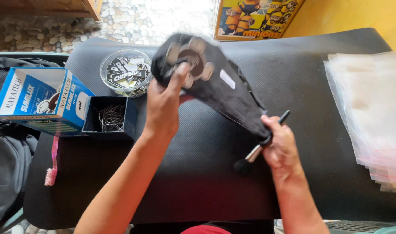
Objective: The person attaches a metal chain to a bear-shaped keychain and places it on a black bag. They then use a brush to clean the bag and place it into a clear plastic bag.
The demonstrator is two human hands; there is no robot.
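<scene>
A soft black fabric piece [215,82] with a round beige-and-brown print stretches across the upper centre of the frame, blurred, so it may be a sock. The left hand [163,106] pinches its printed end; the right hand [280,145] clenches its narrow end together with a black-bristled brush with a metal ferrule [254,154]. Below lies a textured black mat [198,173]. At right sits a stack of glossy clear plastic bags [371,117].

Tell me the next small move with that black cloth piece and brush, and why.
Probably lay the black cloth piece flat on the black mat. The left hand holds its printed end up, blurred, while the right hand pinches the narrow end together with a brush, so nothing is steady.
</scene>
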